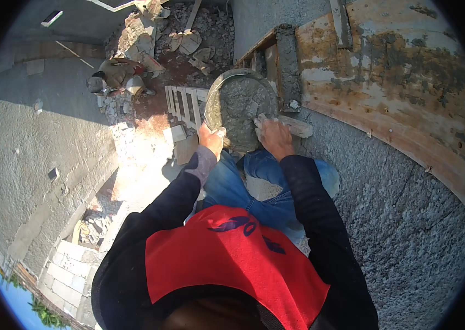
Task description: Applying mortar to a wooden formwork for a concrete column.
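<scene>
A round bucket (214,99) full of wet grey mortar (239,115) stands tilted in front of my knees. My left hand (212,137) is closed on its near left rim, the fingers smeared with mortar. At the near right side of the bucket, my right hand (276,136) is closed around what looks like the handle of a trowel (253,108). The flat grey blade lies partly sunk in the mortar, and the grip itself is hidden by my fingers. Just right of that hand is a pale, mortar-crusted wooden piece (298,126).
Stained plywood formwork (386,99) runs along the right, above a rough plastered wall (408,220). A slatted wooden pallet (184,104) lies left of the bucket. Rubble (208,33) and torn sacks (139,41) cover the ground beyond. Another plastered wall (34,159) stands left.
</scene>
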`<action>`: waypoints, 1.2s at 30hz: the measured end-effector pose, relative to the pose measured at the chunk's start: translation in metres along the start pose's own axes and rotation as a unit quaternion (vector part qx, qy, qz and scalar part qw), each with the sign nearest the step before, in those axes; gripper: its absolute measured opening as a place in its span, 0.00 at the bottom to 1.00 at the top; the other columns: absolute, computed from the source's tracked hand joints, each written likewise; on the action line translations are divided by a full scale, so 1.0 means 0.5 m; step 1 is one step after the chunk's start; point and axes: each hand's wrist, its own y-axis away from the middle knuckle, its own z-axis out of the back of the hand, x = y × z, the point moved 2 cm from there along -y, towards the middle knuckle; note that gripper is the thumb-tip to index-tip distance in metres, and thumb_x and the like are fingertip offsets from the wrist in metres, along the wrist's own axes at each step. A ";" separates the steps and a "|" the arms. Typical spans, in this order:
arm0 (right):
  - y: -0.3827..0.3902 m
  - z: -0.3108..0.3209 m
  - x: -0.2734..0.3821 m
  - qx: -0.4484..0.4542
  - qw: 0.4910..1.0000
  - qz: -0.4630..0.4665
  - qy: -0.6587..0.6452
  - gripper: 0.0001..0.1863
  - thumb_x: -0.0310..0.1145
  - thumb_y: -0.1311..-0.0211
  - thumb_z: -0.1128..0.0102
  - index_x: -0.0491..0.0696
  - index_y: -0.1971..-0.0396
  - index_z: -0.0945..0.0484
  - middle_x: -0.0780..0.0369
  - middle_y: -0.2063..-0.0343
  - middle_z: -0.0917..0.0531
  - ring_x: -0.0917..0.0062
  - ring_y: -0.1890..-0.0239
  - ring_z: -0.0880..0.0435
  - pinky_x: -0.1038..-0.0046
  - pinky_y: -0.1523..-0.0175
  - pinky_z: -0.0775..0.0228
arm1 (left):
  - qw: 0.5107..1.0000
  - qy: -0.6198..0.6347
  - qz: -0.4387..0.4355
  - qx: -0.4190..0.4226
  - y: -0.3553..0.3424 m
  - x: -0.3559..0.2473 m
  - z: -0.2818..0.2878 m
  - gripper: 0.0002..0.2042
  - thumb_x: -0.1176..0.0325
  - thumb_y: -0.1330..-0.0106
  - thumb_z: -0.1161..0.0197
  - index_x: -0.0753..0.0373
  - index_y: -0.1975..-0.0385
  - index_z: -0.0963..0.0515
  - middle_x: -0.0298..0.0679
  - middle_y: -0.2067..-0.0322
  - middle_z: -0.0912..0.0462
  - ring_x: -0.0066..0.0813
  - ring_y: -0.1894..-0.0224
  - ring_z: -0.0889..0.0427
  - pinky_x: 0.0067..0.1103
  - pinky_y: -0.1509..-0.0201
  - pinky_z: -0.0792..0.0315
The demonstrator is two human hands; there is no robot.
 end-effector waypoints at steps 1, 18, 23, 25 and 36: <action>0.018 -0.010 0.021 0.036 0.999 0.012 -0.034 0.16 0.42 0.43 0.43 0.48 0.60 0.26 0.51 0.68 0.19 0.55 0.63 0.19 0.54 0.60 0.29 | 1.000 0.019 0.000 -0.016 0.039 -0.036 0.004 0.23 0.87 0.49 0.49 0.66 0.49 0.32 0.38 0.60 0.23 0.27 0.59 0.24 0.20 0.54 0.30; 0.253 0.290 0.114 -0.036 0.987 0.115 -0.102 0.21 0.43 0.44 0.41 0.50 0.53 0.29 0.52 0.69 0.19 0.56 0.64 0.19 0.57 0.59 0.28 | 0.999 -0.005 0.003 -0.051 0.223 -0.270 0.089 0.25 0.83 0.46 0.49 0.62 0.46 0.34 0.41 0.59 0.24 0.38 0.60 0.21 0.34 0.64 0.21; 0.414 0.565 0.151 -0.132 0.961 0.196 -0.144 0.20 0.40 0.47 0.39 0.45 0.57 0.26 0.52 0.72 0.19 0.54 0.68 0.21 0.59 0.64 0.30 | 1.000 -0.003 0.030 0.001 0.175 -0.232 0.139 0.24 0.83 0.47 0.51 0.60 0.47 0.36 0.40 0.66 0.25 0.39 0.65 0.19 0.36 0.70 0.20; 0.502 0.709 0.180 -0.137 0.960 0.186 -0.161 0.20 0.41 0.46 0.38 0.42 0.59 0.25 0.52 0.72 0.20 0.57 0.70 0.20 0.63 0.66 0.31 | 0.992 -0.126 -0.032 -0.004 0.078 -0.140 0.200 0.24 0.84 0.47 0.53 0.61 0.48 0.35 0.42 0.66 0.24 0.41 0.67 0.19 0.37 0.71 0.20; 0.825 1.097 0.158 -0.410 0.888 -0.186 -0.090 0.26 0.52 0.40 0.46 0.41 0.61 0.22 0.63 0.86 0.25 0.80 0.91 0.26 0.80 0.88 0.33 | 0.998 -0.021 0.060 0.025 0.114 -0.224 0.042 0.23 0.83 0.47 0.52 0.61 0.49 0.32 0.41 0.61 0.22 0.38 0.63 0.20 0.36 0.61 0.23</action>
